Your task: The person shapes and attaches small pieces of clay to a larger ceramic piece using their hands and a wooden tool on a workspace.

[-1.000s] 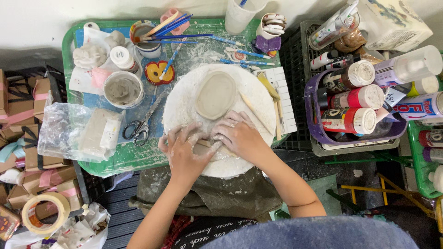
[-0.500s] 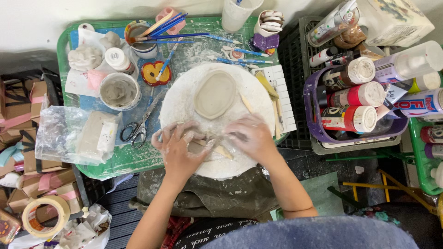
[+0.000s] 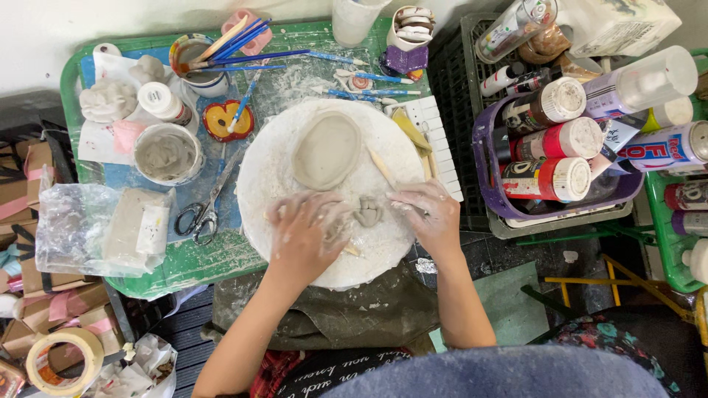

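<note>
Clay lump: small, grey, on round white board, near edge, btwn both hands.
L hand: palm down, fingers curled over lump's left side, pressing.
R hand: fingertips pinching lump's right side.
Clay oval dish: far side of board, apart from the lump.
Scissors: left of board, on green table.

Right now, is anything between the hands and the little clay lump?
No. Both hands, the left hand and the right hand, already touch the little clay lump on the white round board. The clay oval lies farther back, apart.
</note>
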